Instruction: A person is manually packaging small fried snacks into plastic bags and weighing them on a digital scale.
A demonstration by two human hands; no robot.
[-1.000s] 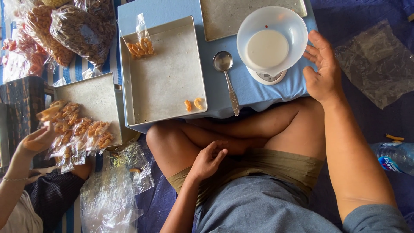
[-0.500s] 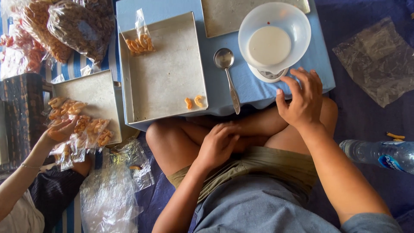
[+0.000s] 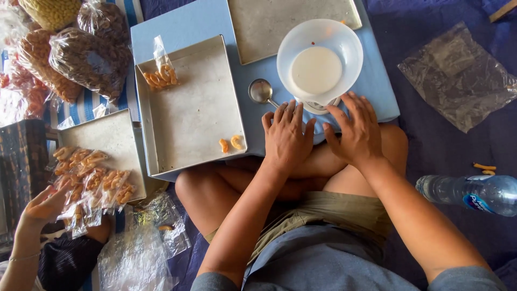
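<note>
The scale [image 3: 318,105] stands at the near edge of the blue desk [image 3: 215,21], mostly hidden under the white bowl [image 3: 319,59] that sits on it; only its lower rim shows below the bowl. Both hands lie palm down on the desk just in front of it. The right hand [image 3: 353,129] has its fingers spread, fingertips touching or just short of the scale's rim. The left hand [image 3: 288,136] lies beside it, fingers loosely spread and pointing up toward the scale, close to the rim. Neither grip closes on anything; the scale sits ahead of the fingertips, between the two hands, not inside either grip.

The left hand covers the handle of a metal spoon [image 3: 260,90], whose round end shows just left of the bowl. Further left lies a steel tray [image 3: 188,108] holding two loose orange snacks [image 3: 230,144] near its close corner and a small filled bag [image 3: 160,73] at the far corner. A second tray [image 3: 291,21] lies behind the bowl. On the floor to the right rests a water bottle [image 3: 468,193], and at the far left another person's hand [image 3: 46,205] reaches toward small snack packets [image 3: 91,180].
</note>
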